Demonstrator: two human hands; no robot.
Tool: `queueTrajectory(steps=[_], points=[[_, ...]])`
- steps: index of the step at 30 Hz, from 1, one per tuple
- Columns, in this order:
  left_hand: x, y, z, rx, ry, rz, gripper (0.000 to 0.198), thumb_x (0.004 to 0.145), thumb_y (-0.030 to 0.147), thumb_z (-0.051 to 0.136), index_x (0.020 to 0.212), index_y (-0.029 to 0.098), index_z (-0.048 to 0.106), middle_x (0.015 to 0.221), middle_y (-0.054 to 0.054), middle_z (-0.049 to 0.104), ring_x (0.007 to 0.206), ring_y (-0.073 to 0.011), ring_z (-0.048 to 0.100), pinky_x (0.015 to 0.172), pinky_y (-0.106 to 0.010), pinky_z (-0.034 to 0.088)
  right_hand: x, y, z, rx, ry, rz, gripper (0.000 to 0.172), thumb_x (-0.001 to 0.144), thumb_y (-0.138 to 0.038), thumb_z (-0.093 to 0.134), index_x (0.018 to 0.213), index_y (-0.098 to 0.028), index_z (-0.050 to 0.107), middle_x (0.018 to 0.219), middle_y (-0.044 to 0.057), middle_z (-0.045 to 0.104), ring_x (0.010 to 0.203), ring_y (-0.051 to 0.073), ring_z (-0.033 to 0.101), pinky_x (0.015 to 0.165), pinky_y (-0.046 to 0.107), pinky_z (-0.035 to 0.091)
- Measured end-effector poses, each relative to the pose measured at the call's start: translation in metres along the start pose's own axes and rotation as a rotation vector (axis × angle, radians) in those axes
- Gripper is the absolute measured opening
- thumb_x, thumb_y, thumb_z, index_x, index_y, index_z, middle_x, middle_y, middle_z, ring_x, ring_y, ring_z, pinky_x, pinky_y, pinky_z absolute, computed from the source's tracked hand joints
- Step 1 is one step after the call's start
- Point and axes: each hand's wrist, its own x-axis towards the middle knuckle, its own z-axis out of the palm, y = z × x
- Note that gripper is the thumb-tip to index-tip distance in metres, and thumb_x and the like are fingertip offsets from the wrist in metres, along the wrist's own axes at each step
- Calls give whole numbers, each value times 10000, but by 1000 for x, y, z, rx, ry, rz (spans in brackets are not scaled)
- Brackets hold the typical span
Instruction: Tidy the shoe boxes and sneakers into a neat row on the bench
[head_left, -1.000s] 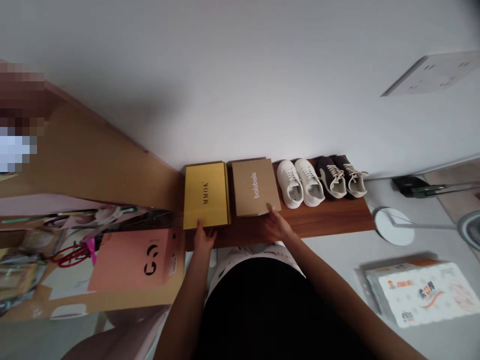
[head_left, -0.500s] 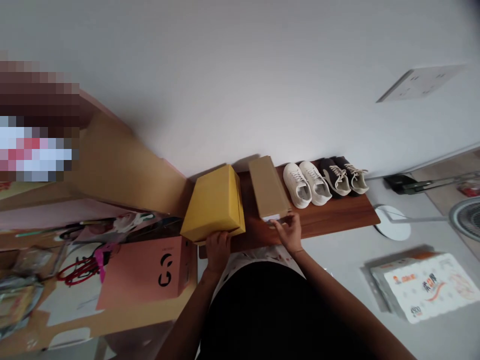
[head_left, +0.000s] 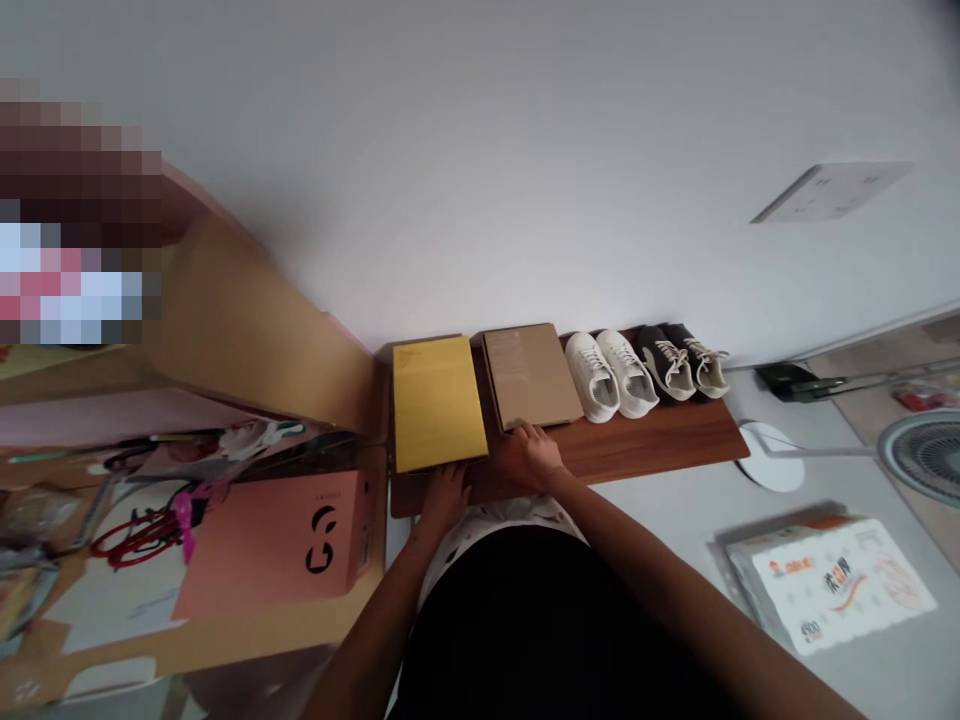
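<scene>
A yellow box [head_left: 439, 405] lies flat on a reddish-brown wooden board [head_left: 660, 437] against the wall. My left hand [head_left: 448, 494] is at its front edge, thumb apart from the fingers, fingertips close to or touching the box. To the right, a brown cardboard box [head_left: 531, 378] with clear tape on top lies flat. The fingers of my right hand [head_left: 537, 450] are bent against its front edge, near the left corner; the thumb is hidden. White sneakers [head_left: 613, 375] stand right beside the cardboard box, followed by dark sneakers [head_left: 681, 362] with pale laces.
On the left are a pink box [head_left: 270, 545], a red cable [head_left: 139, 540] and a large open carton [head_left: 247, 320]. A white tissue pack [head_left: 840, 580], a round white base [head_left: 780, 458] and a fan [head_left: 926, 455] are on the right. A socket plate [head_left: 836, 192] is on the wall.
Both boxes have gone from tilted to flat on the board. The cardboard box now shows its broad taped face. My right hand has shifted left along its front edge; my left hand has loosened.
</scene>
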Motion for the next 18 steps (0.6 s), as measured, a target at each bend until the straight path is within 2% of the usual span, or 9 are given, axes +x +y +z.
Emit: queueTrajectory(steps=[3, 7, 10, 12, 14, 16, 18], points=[[-4, 1, 1, 40, 27, -35, 507, 916, 199, 535, 1422, 161, 543, 1391, -168, 578, 1312, -311, 504, 1130, -454, 376, 4, -4, -5, 34, -6, 8, 309, 970, -113, 449, 1207, -204, 624, 1302, 131, 648, 1145, 236, 617, 918, 294, 492], [-9, 4, 0, 90, 53, -126, 514, 910, 188, 535, 1423, 148, 544, 1376, -197, 573, 1255, -324, 543, 1054, -443, 443, -2, -10, -10, 144, -30, 50, 375, 964, -93, 436, 1295, -188, 584, 1318, 129, 653, 1175, 206, 632, 959, 273, 484], [-13, 14, -7, 98, 48, -194, 501, 910, 200, 532, 1405, 125, 547, 1349, -212, 588, 1220, -328, 565, 1034, -446, 453, -15, -2, -17, 216, -55, -8, 392, 965, -110, 454, 1334, -156, 577, 1432, 163, 583, 1278, 227, 586, 1022, 308, 466], [-13, 25, -16, 80, 25, -264, 483, 906, 218, 540, 1378, 116, 563, 1320, -220, 606, 1197, -340, 584, 1030, -467, 453, -29, 17, -26, 265, -84, -83, 364, 970, -167, 499, 1320, -155, 599, 1471, 162, 555, 1306, 245, 567, 1054, 330, 452], [-9, 43, -28, 1, -23, -317, 452, 915, 254, 540, 1344, 119, 586, 1305, -220, 621, 1170, -345, 613, 1018, -476, 468, -46, 49, -37, 314, -127, -91, 340, 976, -229, 530, 1297, -167, 623, 1403, 143, 615, 1232, 246, 616, 1037, 335, 464], [3, 72, -38, -160, -40, -287, 425, 930, 289, 533, 1327, 152, 602, 1310, -188, 636, 1169, -319, 633, 1027, -450, 481, -65, 91, -49, 323, -153, 3, 328, 973, -261, 552, 1272, -159, 640, 1284, 135, 684, 1149, 244, 656, 1003, 332, 482], [25, 115, -42, -350, -17, -165, 403, 934, 300, 540, 1315, 193, 614, 1312, -137, 653, 1193, -275, 636, 1054, -402, 479, -79, 136, -60, 262, -136, 170, 325, 962, -261, 572, 1254, -140, 647, 1212, 147, 708, 1134, 256, 662, 987, 340, 488]])
